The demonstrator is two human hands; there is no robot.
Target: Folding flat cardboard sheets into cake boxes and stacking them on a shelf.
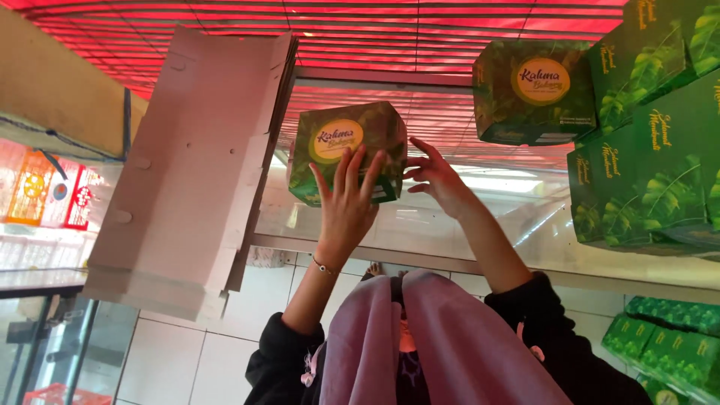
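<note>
Red-tinted daylight, glare on glass

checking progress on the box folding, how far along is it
Done: one finished green box sits alone on the glass counter, with more in the stack at right. In hand: the left hand presses the front of another box while the right hand touches its side. Left: a thick pile of flat blanks is still unfolded.
</note>
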